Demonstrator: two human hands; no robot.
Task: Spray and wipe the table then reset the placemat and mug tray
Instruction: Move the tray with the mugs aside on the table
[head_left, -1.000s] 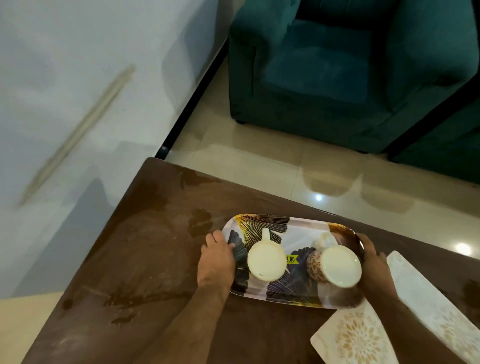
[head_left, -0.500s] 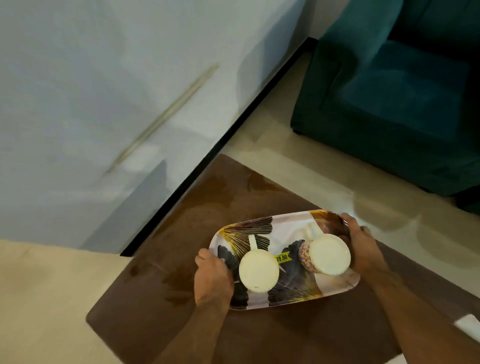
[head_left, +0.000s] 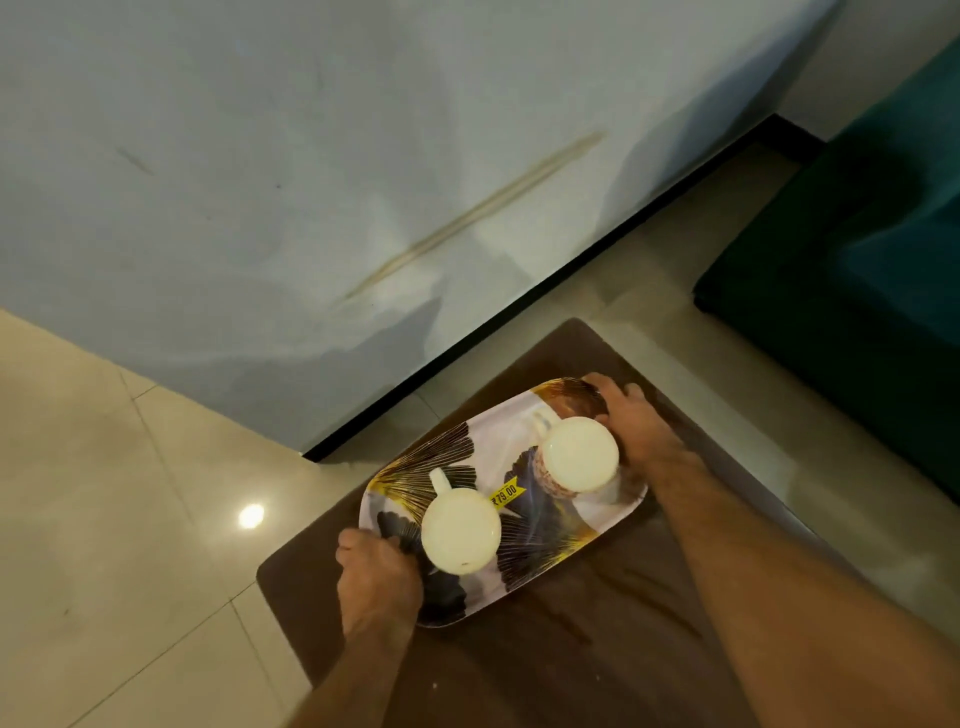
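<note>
mug tray (head_left: 524, 431), an oblong with rounded corners, has a pale ground printed with dark and gold fan-shaped leaves and carries a yellow price sticker (head_left: 506, 496) near its middle. two mugs stand on it: a plain cream mug (head_left: 460, 530) toward the left end, its handle pointing away from the person, and a mug with a speckled brown pattern on its side (head_left: 579, 454) toward the right end, handle likewise toward the far side. the tray's long axis runs on a slant, from the table's near-left edge up toward its far corner, so its right end sits farther from the person than its left. it lies over the dark brown table (head_left: 597, 649), close to the left edge and far corner; whether it rests on the top or is lifted just clear cannot be told. left hand (head_left: 379, 577) grips the tray's near-left end, fingers curled over the rim. right hand (head_left: 631, 421) grips the far-right end, thumb on the rim beside the patterned mug, fingers wrapped around the outside.
</note>
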